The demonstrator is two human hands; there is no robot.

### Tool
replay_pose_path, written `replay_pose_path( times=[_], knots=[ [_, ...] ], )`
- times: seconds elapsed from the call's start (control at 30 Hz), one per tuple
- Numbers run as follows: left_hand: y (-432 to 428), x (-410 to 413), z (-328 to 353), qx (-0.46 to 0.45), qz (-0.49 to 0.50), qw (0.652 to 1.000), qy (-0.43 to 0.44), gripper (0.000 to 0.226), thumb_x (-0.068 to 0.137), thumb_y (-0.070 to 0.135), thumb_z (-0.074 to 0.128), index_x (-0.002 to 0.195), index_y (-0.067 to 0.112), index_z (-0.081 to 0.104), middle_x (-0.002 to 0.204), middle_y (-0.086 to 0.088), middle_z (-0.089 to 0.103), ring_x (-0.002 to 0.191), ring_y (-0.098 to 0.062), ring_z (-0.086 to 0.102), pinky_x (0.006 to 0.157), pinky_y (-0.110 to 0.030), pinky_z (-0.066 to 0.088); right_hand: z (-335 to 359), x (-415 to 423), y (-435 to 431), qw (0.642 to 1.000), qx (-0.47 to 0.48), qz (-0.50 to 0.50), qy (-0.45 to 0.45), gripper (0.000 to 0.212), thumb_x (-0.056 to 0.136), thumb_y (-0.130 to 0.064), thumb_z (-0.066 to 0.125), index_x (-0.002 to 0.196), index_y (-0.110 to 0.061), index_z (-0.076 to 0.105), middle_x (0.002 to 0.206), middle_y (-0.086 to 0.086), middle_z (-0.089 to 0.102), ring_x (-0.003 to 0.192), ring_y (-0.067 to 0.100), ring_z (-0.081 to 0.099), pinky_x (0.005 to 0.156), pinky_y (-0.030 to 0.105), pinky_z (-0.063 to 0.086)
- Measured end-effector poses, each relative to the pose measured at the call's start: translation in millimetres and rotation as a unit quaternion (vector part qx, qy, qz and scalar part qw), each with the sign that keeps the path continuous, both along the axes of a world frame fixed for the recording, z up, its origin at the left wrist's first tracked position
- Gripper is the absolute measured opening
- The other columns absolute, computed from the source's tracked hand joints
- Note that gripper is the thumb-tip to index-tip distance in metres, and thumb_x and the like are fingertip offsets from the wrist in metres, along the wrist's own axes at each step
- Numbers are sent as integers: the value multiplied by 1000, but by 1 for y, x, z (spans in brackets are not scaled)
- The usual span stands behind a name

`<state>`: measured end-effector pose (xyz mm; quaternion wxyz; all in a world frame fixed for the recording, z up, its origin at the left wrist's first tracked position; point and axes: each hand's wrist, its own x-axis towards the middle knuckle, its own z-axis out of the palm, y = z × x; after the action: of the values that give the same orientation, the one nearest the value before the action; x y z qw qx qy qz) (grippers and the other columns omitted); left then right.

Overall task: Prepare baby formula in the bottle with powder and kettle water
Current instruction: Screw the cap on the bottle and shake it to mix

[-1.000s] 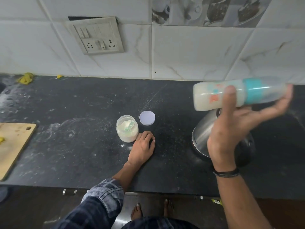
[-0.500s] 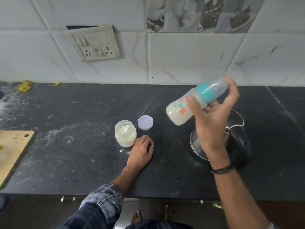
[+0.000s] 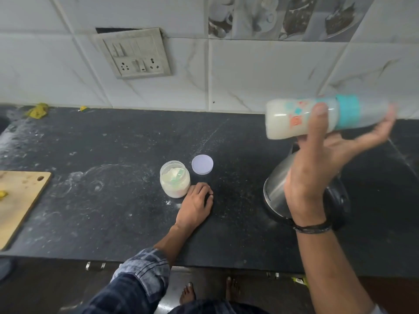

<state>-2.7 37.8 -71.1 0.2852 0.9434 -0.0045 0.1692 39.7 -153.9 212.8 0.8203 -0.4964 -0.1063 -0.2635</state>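
Wooden cutting board (image 3: 21, 200) sits at the far left of the dark counter (image 3: 108, 218). Mid-counter is the open powder jar (image 3: 174, 181), with its lid (image 3: 202, 164) lying just behind it to the right. My left hand (image 3: 195, 207) rests on the counter right beside the jar, fingers loosely curled, holding nothing. Over on the right, my right hand (image 3: 317, 177) grips the bottle (image 3: 285, 118) sideways in the air above the kettle (image 3: 276, 193). There's milky mix inside, and my thumb is across the front.

Home kitchen. Dark stone desk (image 3: 113, 143) dusted with powder against a white tiled wall (image 3: 260, 71) with food-print tiles (image 3: 283, 17) and a socket plate (image 3: 136, 55). Wooden cutting board (image 3: 20, 200) at left, steel kettle (image 3: 276, 191) at right.
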Motion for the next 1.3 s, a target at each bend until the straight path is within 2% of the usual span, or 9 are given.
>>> replay_pose_path(
  times=[0.13,0.2,0.3,0.47,0.6,0.8,0.97,1.13,1.3],
  knots=[
    [0,-1,1,1,0,1000,-2,6,94,10,64,99,12,60,107,1,58,96,-23,55,93,-33,42,-4,-9,3,984,-112,132,48,82,89,2,71,148,-16,17,121,0,66,103,14,70,89,29,57],
    [0,0,2,0,0,1000,-1,6,94,10,64,99,12,60,106,1,58,97,-24,55,93,-32,42,5,-12,2,993,-86,84,14,78,90,4,67,144,-10,13,130,-6,62,106,10,68,91,28,56],
    [-1,0,1,0,0,1000,-4,7,94,10,64,99,12,60,106,1,59,98,-24,56,93,-32,42,12,-9,1,999,-2,-17,-47,87,92,-5,71,148,-5,4,148,7,36,118,15,64,98,38,54],
    [0,0,1,2,1,1000,-8,7,94,9,65,99,11,60,106,0,59,96,-24,55,93,-32,42,-3,-8,-1,991,-67,79,83,80,90,6,73,146,-18,21,131,17,58,100,15,70,86,31,58],
    [-2,0,2,0,6,1000,-4,5,94,10,64,98,11,61,105,0,59,95,-24,54,92,-33,42,7,-4,-6,998,44,-17,45,83,92,0,72,149,-14,13,143,15,50,108,21,68,98,63,54],
    [-1,-1,1,2,2,1000,-4,5,95,11,62,99,12,60,106,1,59,97,-23,55,93,-34,42,-2,-7,-6,987,-105,91,75,79,90,8,72,145,-18,22,122,4,66,100,16,71,87,31,58],
    [-1,-1,2,1,4,1000,-6,6,94,10,63,99,11,60,105,0,59,96,-23,54,94,-33,41,-3,-4,-3,999,25,-11,39,82,92,0,72,148,-19,15,152,19,42,118,30,66,96,51,57],
    [-2,-1,3,3,4,1000,-7,6,94,10,64,99,11,60,106,0,59,96,-23,54,93,-33,42,-8,-10,1,976,-80,152,136,74,90,0,75,142,-27,29,126,21,62,98,20,71,85,40,59],
    [-1,-1,2,3,4,1000,-4,6,94,10,64,99,11,60,106,0,58,96,-24,54,92,-34,42,1,-10,3,998,34,14,58,81,92,-6,75,147,-23,18,147,22,49,116,34,67,97,59,56]
  ],
)
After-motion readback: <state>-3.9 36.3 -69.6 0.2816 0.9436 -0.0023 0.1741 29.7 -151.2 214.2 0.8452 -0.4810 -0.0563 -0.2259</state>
